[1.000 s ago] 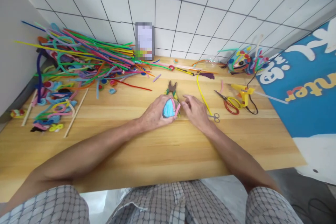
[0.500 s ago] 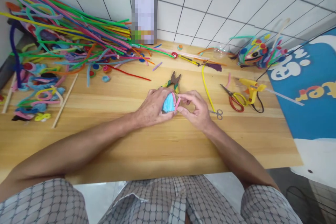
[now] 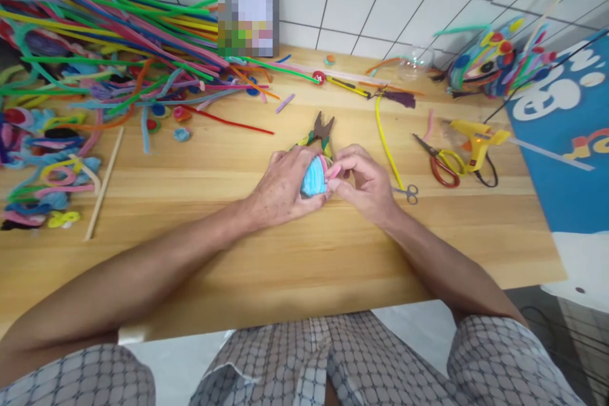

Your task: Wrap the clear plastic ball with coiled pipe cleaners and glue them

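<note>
My left hand is wrapped round a rounded craft piece covered in light blue pipe cleaner, with a pink strip along its right edge. The palm and fingers hide part of it. My right hand pinches the end of a pink pipe cleaner between thumb and forefinger, right at the piece's edge. Just beyond my hands lie pliers with green and yellow handles, jaws pointing away from me. A yellow pipe cleaner and small metal scissors rest beside my right hand.
A pile of coloured pipe cleaners fills the back left, with a wooden stick before it. To the right are red-and-yellow-handled scissors, a yellow glue gun and a finished colourful craft fish. A yellow cutter lies at the back.
The pink pipe cleaner's end, upright before, now lies lower between my right thumb and forefinger. My left hand keeps its hold on the blue piece. The whole view has shifted slightly.
</note>
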Action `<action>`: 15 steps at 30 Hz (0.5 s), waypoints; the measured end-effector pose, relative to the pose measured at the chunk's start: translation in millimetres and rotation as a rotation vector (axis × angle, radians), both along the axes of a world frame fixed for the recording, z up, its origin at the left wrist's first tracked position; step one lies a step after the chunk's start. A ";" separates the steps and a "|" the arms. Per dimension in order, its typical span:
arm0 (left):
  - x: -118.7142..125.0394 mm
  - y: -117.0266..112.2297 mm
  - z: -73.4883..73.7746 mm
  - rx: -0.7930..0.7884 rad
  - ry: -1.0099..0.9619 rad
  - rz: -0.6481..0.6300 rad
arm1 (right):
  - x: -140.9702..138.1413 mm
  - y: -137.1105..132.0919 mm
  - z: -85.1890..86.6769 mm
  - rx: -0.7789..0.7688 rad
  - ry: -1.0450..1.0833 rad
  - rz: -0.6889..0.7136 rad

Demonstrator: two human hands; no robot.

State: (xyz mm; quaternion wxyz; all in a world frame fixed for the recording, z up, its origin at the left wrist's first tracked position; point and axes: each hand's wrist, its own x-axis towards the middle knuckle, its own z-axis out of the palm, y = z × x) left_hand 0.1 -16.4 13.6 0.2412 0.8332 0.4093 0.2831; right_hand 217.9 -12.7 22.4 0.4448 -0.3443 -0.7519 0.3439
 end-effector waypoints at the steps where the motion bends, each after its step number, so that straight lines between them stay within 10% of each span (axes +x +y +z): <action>1: -0.2 0.1 -0.3 0.000 0.001 -0.003 | -0.3 0.3 -0.7 -0.026 0.018 -0.006; 15: -6.2 3.0 -1.2 -0.030 -0.022 -0.033 | -9.7 2.2 -11.3 -0.246 0.160 -0.030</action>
